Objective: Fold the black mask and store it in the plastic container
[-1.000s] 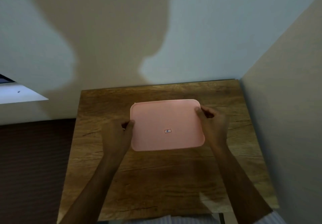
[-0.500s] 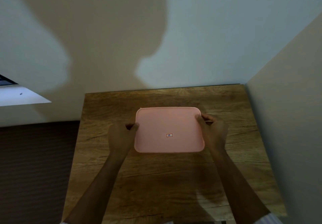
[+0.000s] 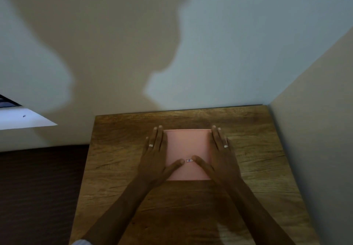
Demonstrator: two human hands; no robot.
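A pink plastic container lid (image 3: pixel 186 145) lies flat on the wooden table (image 3: pixel 118 149), with a small sticker near its front middle. My left hand (image 3: pixel 155 157) rests palm down on the lid's left edge, fingers stretched out, thumb pointing at the sticker. My right hand (image 3: pixel 221 157) lies the same way on the right edge. Both hands wear a ring. The container body under the lid is hidden. The black mask is not visible.
The table stands in a corner, with a pale wall (image 3: pixel 210 54) behind it and another wall (image 3: pixel 315 130) close on the right. A dark floor (image 3: pixel 38 197) lies to the left. A white ledge (image 3: pixel 21 118) juts in at the far left.
Earlier both hands gripped the pink lid by its left and right sides. Now they lie flat on top of it with fingers extended, and the lid sits level on the table.
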